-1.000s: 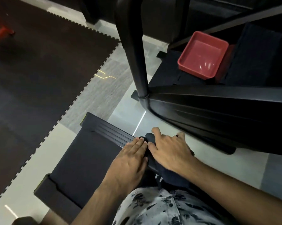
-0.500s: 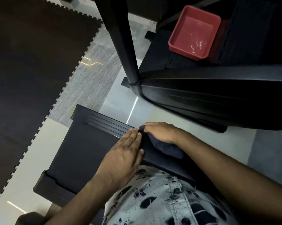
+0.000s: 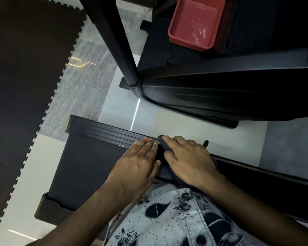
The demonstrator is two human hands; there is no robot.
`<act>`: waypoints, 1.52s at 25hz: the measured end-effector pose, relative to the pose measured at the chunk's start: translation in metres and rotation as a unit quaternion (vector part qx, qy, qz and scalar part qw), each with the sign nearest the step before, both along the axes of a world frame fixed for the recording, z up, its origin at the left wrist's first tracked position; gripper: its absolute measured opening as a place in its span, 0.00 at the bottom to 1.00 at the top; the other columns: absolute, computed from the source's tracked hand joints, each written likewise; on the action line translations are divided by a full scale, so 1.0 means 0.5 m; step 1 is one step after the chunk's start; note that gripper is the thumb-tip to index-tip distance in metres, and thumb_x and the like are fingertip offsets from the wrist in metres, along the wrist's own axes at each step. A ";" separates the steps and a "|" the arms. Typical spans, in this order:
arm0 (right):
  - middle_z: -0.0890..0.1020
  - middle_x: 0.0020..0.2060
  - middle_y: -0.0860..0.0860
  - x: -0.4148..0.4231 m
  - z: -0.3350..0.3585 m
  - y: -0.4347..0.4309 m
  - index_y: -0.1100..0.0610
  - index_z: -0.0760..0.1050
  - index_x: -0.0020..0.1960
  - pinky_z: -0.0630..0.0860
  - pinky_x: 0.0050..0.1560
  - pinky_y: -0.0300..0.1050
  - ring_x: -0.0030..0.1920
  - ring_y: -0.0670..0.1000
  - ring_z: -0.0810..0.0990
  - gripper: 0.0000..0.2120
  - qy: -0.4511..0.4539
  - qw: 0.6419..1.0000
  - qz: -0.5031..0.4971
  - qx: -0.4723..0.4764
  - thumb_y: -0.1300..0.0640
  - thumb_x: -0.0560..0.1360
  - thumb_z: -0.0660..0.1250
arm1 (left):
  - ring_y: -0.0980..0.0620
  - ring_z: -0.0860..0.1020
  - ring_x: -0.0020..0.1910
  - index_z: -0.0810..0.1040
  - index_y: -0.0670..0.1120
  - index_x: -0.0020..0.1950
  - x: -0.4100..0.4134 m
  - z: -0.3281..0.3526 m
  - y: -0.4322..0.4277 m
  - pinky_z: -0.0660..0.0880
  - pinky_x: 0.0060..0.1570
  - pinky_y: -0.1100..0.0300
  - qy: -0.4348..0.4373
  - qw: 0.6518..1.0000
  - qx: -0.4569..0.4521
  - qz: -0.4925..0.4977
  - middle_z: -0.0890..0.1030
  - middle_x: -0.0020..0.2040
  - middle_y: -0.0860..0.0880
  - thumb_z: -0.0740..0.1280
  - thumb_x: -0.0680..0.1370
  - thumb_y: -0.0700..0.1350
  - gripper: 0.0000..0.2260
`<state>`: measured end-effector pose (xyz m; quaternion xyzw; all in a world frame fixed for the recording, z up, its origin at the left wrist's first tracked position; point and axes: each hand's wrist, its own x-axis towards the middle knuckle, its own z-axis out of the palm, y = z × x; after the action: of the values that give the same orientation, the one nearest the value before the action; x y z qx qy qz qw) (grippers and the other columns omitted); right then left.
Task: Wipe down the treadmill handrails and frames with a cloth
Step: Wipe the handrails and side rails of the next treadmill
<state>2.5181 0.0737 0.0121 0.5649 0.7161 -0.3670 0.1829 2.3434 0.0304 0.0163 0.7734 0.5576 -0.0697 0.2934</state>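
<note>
Cloth sits bunched on the treadmill rail, right hand curled round it. Left hand lies flat alongside, holding nothing.

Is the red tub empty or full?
Looks empty: the red tub shows only its bare bottom with shiny glints; whether that is water, cannot tell.

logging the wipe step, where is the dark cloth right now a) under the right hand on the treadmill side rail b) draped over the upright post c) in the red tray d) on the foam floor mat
a: the dark cloth shows under the right hand on the side rail, beside the flat left hand.
</note>
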 end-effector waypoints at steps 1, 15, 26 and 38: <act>0.73 0.70 0.49 0.005 -0.015 0.017 0.40 0.64 0.74 0.70 0.61 0.53 0.65 0.57 0.74 0.22 0.011 1.000 -0.003 -0.006 0.45 0.81 0.50 | 0.49 0.58 0.78 0.62 0.43 0.77 0.003 -0.004 0.006 0.51 0.77 0.54 0.000 1.000 0.001 -0.013 0.64 0.77 0.45 0.41 0.80 0.58 0.31; 0.72 0.71 0.48 0.043 -0.009 -0.018 0.42 0.64 0.74 0.68 0.66 0.57 0.67 0.56 0.72 0.26 -0.077 0.994 -0.073 -0.015 0.42 0.78 0.47 | 0.50 0.61 0.76 0.59 0.46 0.78 0.048 -0.026 0.079 0.54 0.76 0.55 -0.008 0.984 -0.058 -0.167 0.64 0.77 0.46 0.35 0.73 0.62 0.39; 0.76 0.68 0.51 0.120 -0.035 0.036 0.45 0.73 0.67 0.69 0.58 0.54 0.64 0.57 0.74 0.24 -0.153 0.962 -0.194 -0.114 0.41 0.77 0.49 | 0.50 0.58 0.77 0.56 0.45 0.79 0.082 -0.034 0.088 0.53 0.77 0.53 -0.015 0.971 -0.092 -0.222 0.61 0.78 0.46 0.43 0.79 0.62 0.33; 0.75 0.67 0.50 0.148 0.001 -0.054 0.44 0.70 0.70 0.67 0.62 0.58 0.65 0.56 0.72 0.24 -0.142 0.977 -0.157 0.009 0.41 0.78 0.49 | 0.50 0.59 0.77 0.57 0.45 0.79 0.158 -0.036 0.075 0.56 0.75 0.52 -0.011 0.967 -0.095 -0.237 0.62 0.78 0.46 0.35 0.72 0.65 0.41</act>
<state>2.5922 0.0468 0.0125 0.7184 0.5882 -0.3006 0.2181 2.4226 0.0680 -0.0019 0.8525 0.3461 -0.1813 0.3473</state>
